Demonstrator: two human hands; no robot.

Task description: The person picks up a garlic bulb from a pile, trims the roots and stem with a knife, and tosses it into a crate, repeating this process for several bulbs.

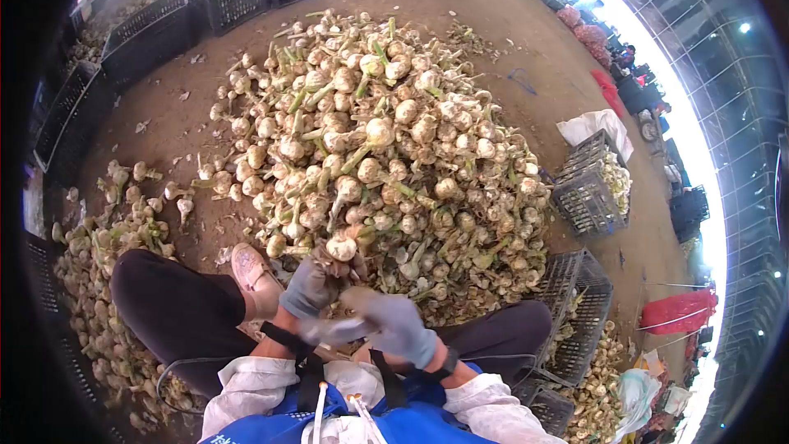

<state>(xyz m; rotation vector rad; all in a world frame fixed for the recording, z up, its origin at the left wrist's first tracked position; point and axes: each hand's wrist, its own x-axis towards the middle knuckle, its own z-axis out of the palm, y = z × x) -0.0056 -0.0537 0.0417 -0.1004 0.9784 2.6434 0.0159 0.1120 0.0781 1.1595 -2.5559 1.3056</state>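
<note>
My left hand [310,286], in a grey, dirt-stained glove, is closed around a garlic bulb [341,247] at the near edge of a big heap of garlic [394,140]. Close beside it on the right is my right hand [396,327], also gloved in grey. Motion smears its fingers, so whether it holds anything cannot be made out. The heap consists of bulbs with cut green and pale stems, lying on brown ground in front of my knees. A second, smaller garlic pile [115,279] lies beside my left leg.
Black plastic crates [148,37] line the left and back, some holding white bulbs. On the right, a crate of garlic [588,189] stands under a white sack [598,127], with another crate [579,312] by my right knee. A red sack [678,311] lies farther right.
</note>
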